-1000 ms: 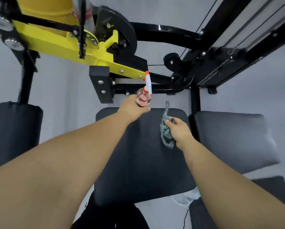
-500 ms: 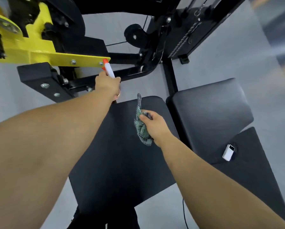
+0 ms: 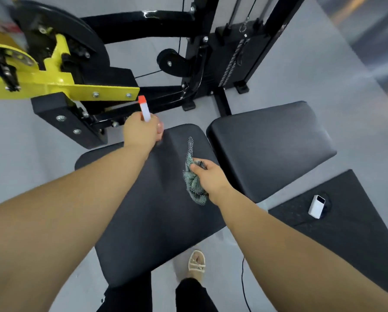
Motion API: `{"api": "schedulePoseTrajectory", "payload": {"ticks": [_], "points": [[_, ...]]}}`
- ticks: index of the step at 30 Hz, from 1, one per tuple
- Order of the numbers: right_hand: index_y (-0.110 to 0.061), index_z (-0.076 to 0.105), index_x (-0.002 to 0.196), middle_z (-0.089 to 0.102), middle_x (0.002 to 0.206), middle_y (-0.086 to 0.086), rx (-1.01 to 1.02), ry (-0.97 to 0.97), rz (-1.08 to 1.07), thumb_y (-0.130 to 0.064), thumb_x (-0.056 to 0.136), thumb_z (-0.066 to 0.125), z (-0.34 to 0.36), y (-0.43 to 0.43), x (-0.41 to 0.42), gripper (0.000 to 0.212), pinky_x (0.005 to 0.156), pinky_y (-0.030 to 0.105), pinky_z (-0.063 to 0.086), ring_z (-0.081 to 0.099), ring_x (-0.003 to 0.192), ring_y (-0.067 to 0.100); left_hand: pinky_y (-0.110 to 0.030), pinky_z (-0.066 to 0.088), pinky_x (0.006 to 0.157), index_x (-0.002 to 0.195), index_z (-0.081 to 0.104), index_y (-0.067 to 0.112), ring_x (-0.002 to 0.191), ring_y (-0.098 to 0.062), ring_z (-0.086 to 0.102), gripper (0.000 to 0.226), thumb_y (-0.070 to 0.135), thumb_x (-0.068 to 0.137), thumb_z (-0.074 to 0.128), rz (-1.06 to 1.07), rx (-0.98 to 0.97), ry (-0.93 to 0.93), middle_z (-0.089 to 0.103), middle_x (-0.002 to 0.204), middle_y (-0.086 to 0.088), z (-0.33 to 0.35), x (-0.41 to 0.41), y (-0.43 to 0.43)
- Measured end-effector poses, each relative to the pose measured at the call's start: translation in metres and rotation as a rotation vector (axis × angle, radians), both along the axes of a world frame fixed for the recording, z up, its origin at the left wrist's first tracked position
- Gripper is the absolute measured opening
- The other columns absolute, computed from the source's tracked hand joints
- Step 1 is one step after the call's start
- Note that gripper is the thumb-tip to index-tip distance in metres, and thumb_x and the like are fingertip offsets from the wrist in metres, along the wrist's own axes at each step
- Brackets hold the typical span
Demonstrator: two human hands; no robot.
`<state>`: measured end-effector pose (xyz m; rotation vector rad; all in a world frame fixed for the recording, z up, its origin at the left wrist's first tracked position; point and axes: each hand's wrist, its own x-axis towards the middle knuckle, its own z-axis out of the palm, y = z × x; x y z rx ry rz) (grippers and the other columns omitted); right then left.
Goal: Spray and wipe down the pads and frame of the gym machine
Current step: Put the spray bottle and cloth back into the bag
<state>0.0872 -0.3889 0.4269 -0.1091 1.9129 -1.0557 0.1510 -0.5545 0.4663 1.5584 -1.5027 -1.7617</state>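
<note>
Head view, looking down.

- Left hand (image 3: 141, 129): clenched round the spray bottle (image 3: 144, 110). Only the white nozzle with its orange tip shows above the fist; the body is hidden by the fingers. The nozzle points toward 12 o'clock, its tip just below the end of the yellow arm (image 3: 76, 88). The hand sits over the far edge of the near pad (image 3: 148, 210).
- Right hand (image 3: 211, 179): grasping a bunched cloth (image 3: 194, 185), green with black-and-white mesh. One tail sticks out toward 12 o'clock and the rest hangs out at 6 o'clock of the fist. The cloth is over the near pad, by its 3 o'clock edge. Cannot tell whether it touches the pad.
- Near pad: black, at frame centre, both forearms crossing over it.
- Second pad (image 3: 271, 149): black, just beside the near pad at its 2 o'clock.
- Frame (image 3: 143, 21): black tubing at 12 o'clock, with a pulley (image 3: 170, 63) and a weight stack (image 3: 233, 59) at 1 o'clock. The yellow arm is at 10 o'clock, bolted above a black block (image 3: 62, 118).
- Mat (image 3: 345, 233): dark, at 4 o'clock, on the grey floor (image 3: 323, 75). A white box (image 3: 316, 206) lies on it.
- Sandalled foot (image 3: 197, 263) at 6 o'clock, on the floor by the near pad's edge. A thin black cable (image 3: 244, 287) runs along the floor just to its 3 o'clock.
</note>
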Motion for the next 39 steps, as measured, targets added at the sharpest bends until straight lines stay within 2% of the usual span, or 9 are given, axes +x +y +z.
{"api": "schedulePoseTrajectory", "payload": {"ticks": [2,6,10,14,18,22,26,31,39], "points": [[-0.026,0.063,0.105,0.067,0.11,0.003,-0.026,0.015,0.043,-0.022,0.09,0.061,0.008,0.024,-0.004,0.016,0.094,0.038,0.05,0.064,0.099,0.019,-0.017,0.046,0.044,0.069,0.048,0.012,0.045,-0.009,0.056,0.024,0.001,0.091,0.043,0.004,-0.062,-0.027,0.053,0.064,-0.005,0.029,0.003,0.03],[-0.025,0.064,0.107,0.067,0.108,0.004,0.0,0.059,0.067,-0.022,0.089,0.062,0.031,0.098,-0.023,0.018,0.093,0.037,0.05,0.064,0.098,0.02,-0.035,0.057,0.07,0.075,0.057,0.011,0.061,-0.022,0.063,0.014,0.01,0.088,0.051,-0.07,-0.101,-0.042,0.06,0.066,-0.004,0.06,0.008,0.102],[-0.022,0.064,0.106,0.068,0.105,0.008,0.086,0.125,-0.005,-0.021,0.089,0.062,0.036,0.172,-0.049,0.017,0.087,0.039,0.054,0.066,0.094,0.025,-0.039,0.059,0.076,0.078,0.06,0.011,0.066,-0.022,0.067,0.009,0.015,0.086,0.058,-0.191,-0.033,-0.041,0.066,0.073,-0.008,0.071,0.012,0.165],[-0.014,0.063,0.086,0.063,0.076,0.005,0.129,0.088,-0.165,-0.014,0.092,0.058,0.038,0.234,-0.06,0.007,0.06,0.024,0.054,0.061,0.069,0.02,-0.041,0.057,0.08,0.086,0.064,0.007,0.071,-0.023,0.07,0.009,0.014,0.086,0.06,-0.426,0.018,-0.023,0.071,0.083,-0.01,0.071,0.017,0.22],[-0.009,0.062,0.093,0.062,0.076,0.006,0.158,0.062,-0.261,-0.01,0.092,0.058,0.03,0.27,-0.053,0.005,0.064,0.028,0.052,0.06,0.067,0.018,-0.046,0.056,0.082,0.079,0.065,0.014,0.074,-0.022,0.07,0.007,0.012,0.085,0.062,-0.58,0.068,0.021,0.071,0.082,0.001,0.064,0.015,0.259],[-0.008,0.062,0.115,0.066,0.107,0.015,0.202,0.041,-0.275,-0.014,0.09,0.061,0.019,0.289,-0.048,0.026,0.09,0.042,0.052,0.065,0.094,0.028,-0.046,0.057,0.08,0.087,0.065,0.008,0.074,-0.026,0.068,0.005,0.014,0.086,0.063,-0.668,0.137,0.029,0.071,0.095,-0.012,0.055,0.007,0.286],[-0.009,0.063,0.114,0.065,0.112,0.017,0.302,0.009,-0.177,-0.013,0.088,0.063,0.01,0.297,-0.053,0.026,0.093,0.046,0.05,0.062,0.102,0.032,-0.033,0.056,0.071,0.099,0.064,0.002,0.069,-0.025,0.064,0.015,0.011,0.087,0.064,-0.706,0.17,0.017,0.07,0.085,-0.014,0.052,0.006,0.301],[-0.004,0.062,0.113,0.064,0.111,0.018,0.37,0.058,0.046,-0.016,0.087,0.064,0.005,0.295,-0.078,0.029,0.093,0.047,0.049,0.062,0.103,0.033,-0.012,0.049,0.052,0.101,0.065,0.002,0.056,-0.004,0.059,0.016,0.011,0.088,0.064,-0.642,0.167,-0.013,0.068,0.079,-0.004,0.051,0.003,0.312],[-0.005,0.063,0.104,0.067,0.105,0.018,0.342,0.111,0.508,-0.023,0.087,0.064,-0.01,0.299,-0.144,0.025,0.089,0.046,0.051,0.063,0.097,0.033,-0.013,0.053,0.058,0.101,0.066,-0.004,0.057,-0.004,0.063,0.018,0.007,0.086,0.065,-0.238,0.195,-0.014,0.069,0.086,-0.015,0.024,-0.012,0.368]]}}
